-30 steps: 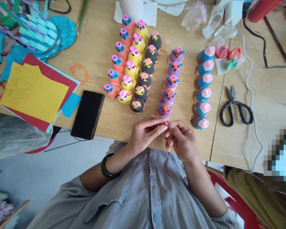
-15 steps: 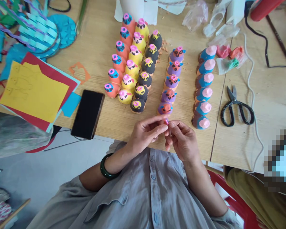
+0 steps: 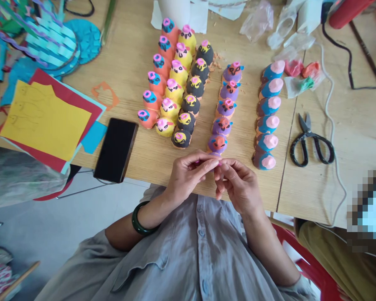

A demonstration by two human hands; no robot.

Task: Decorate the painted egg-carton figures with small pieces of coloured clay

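- Clay, apparently: a small pink piece (image 3: 219,163) is sitting where the fingertips of both hands are meeting, near the front edge of the table (image 3: 125,83) and just this side of the nearest orange-faced purple figure (image 3: 217,143)
- Left hand (image 3: 188,173) is pinching it narrowly, thumb against fingers; a second trace of pink is showing farther back among these fingers, and I cannot tell whether it is belonging to the same piece
- Right hand (image 3: 242,179) is bringing thumb and forefinger close together at the piece's other side; cannot tell whether they are gripping it or only touching
- Handling, judged: piece is probably weighing next to nothing, yielding softly, clinging a little to skin rather than slipping; hard squeezing would be risking its shape, so light fingertip contact at the ends is seeming best
- Versus half a second ago: left thumb and fingers are now covering more of the pink, leaving only a sliver showing; figure rows, scissors (image 3: 306,131) and phone (image 3: 115,150) are staying put
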